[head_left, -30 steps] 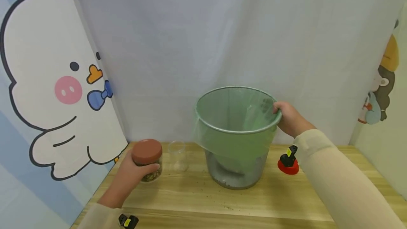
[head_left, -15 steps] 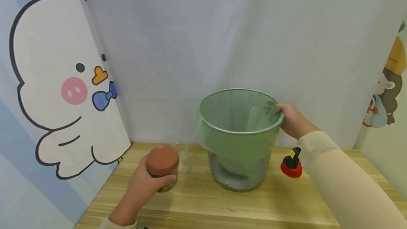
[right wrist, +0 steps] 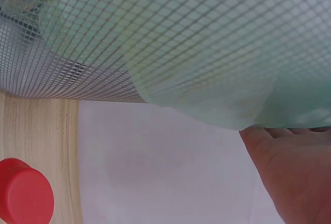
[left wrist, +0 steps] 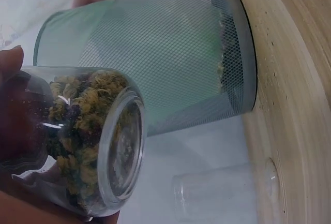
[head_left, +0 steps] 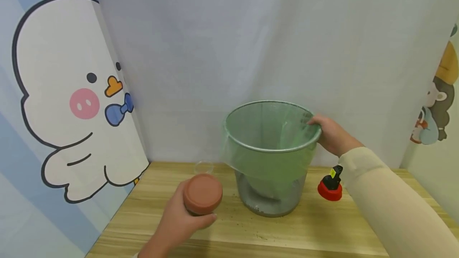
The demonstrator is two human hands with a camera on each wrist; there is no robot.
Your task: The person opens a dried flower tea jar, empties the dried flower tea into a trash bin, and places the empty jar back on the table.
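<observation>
My left hand [head_left: 179, 220] grips a clear glass jar [left wrist: 77, 146] with a reddish-brown lid [head_left: 203, 193]. Dried yellowish flowers [left wrist: 85, 125] fill part of the jar, whose round bottom shows in the left wrist view, held off the table. To its right a grey mesh wastebasket [head_left: 269, 208] stands upright, lined with a thin green plastic bag [head_left: 269, 164] folded over the rim. My right hand [head_left: 331, 135] holds that rim at the right side, thumb over the bag; its other fingers are mostly hidden. The jar and wastebasket are apart.
Behind the jar stands a clear, empty-looking glass [left wrist: 222, 190], partly hidden in the head view. A red, round, cap-like object [head_left: 330, 194] sits right of the wastebasket. Dark crumbs [head_left: 259, 237] lie on the wooden table [head_left: 229, 246]. A white curtain [head_left: 186, 71] hangs behind.
My left hand has carried the jar to the right and toward me, closer to the wastebasket, with the lid tilting more toward the head camera. My right hand keeps its hold on the rim.
</observation>
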